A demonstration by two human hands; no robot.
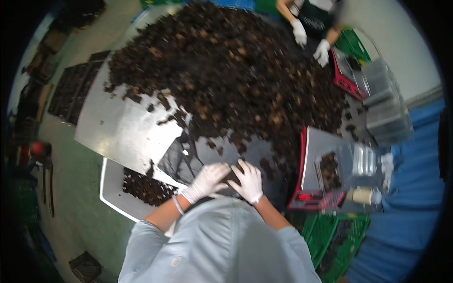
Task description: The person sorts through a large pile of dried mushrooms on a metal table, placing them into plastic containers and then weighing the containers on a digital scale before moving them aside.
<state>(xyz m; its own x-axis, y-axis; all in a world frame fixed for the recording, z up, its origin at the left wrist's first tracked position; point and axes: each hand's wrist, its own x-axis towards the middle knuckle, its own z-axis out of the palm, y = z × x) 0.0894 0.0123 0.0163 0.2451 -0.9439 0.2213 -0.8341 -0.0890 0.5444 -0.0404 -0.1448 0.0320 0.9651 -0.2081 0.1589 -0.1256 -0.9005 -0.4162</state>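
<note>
Both my hands wear white gloves and are close together at the near edge of the table. My left hand (209, 180) curls against a dark brown piece (231, 178) between the hands. My right hand (248, 181) grips the same piece from the other side, fingers bent; its exact shape is partly hidden. Just beyond lies a large heap of dark brown, crinkled pieces (217, 70), which look like dried mushrooms, with loose ones straying toward me. Left of my left hand is a crumpled black plastic sheet (179, 158).
At left, a white bin (106, 188) holds more brown pieces below a bare metal tabletop (125, 127). On the right stands a red-edged scale (309, 160) with a clear tray of pieces (331, 174). Farther back are another red scale (349, 85), stacked clear containers (387, 104) and a gloved co-worker (318, 21).
</note>
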